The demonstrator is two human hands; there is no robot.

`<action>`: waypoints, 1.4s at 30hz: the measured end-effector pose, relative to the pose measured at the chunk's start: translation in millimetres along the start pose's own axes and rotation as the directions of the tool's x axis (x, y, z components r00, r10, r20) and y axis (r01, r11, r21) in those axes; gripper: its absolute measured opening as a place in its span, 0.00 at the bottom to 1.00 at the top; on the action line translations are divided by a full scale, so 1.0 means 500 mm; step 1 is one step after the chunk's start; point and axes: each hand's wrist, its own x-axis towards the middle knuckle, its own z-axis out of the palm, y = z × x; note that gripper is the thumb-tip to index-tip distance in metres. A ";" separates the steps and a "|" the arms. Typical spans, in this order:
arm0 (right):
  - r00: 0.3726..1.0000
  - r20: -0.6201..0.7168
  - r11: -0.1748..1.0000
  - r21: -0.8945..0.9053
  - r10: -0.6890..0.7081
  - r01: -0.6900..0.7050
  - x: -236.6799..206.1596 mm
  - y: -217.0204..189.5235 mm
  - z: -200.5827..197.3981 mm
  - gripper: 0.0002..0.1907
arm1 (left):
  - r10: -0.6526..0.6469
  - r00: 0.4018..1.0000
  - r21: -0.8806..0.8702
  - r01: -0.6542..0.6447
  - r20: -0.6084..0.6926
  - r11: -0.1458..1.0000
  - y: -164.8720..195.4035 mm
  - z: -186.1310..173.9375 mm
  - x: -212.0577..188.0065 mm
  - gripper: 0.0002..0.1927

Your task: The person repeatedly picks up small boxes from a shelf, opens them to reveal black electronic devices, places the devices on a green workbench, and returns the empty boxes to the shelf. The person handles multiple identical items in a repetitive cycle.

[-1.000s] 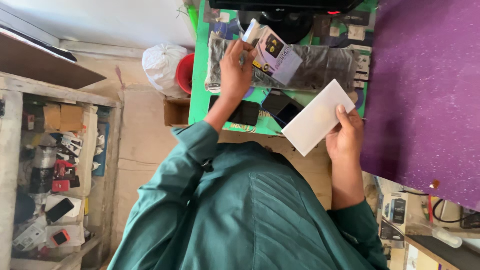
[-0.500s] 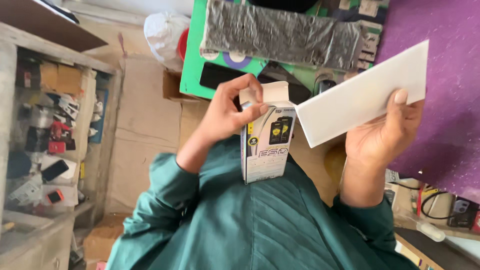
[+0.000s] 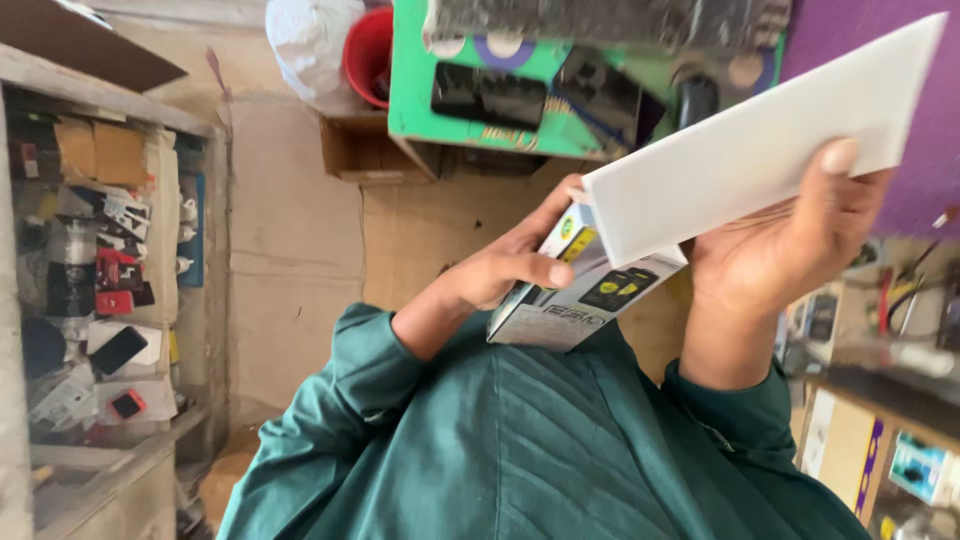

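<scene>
— What's in the hands?
— The left hand (image 3: 505, 275) is clasped around a small printed box (image 3: 585, 295) at mid-frame, just above the green sleeves (image 3: 520, 450).
— And the other?
— The right hand (image 3: 790, 240) grips a flat white box (image 3: 760, 150), upper right, overlapping the printed one. A green table (image 3: 415, 90) sits at top.
</scene>
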 end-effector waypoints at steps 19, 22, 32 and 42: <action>0.847 0.031 0.752 -0.444 -0.530 0.487 -0.202 -0.202 -0.052 0.13 | -0.014 0.883 0.615 -0.315 0.469 0.723 0.200 0.070 -0.126 0.46; 0.760 0.300 0.626 -0.436 -0.576 0.646 -0.186 -0.222 -0.019 0.16 | 0.028 0.830 0.637 -0.448 0.557 0.627 0.228 0.096 -0.115 0.46; 0.419 0.896 0.858 -0.097 -0.144 0.504 -0.072 -0.301 -0.048 0.12 | 0.027 0.784 0.623 -0.512 0.620 0.592 0.231 0.129 -0.103 0.49; 0.578 0.801 0.699 -0.323 -0.158 0.638 -0.117 -0.330 0.064 0.13 | -0.022 0.797 0.610 -0.443 0.603 0.656 0.240 0.128 -0.110 0.49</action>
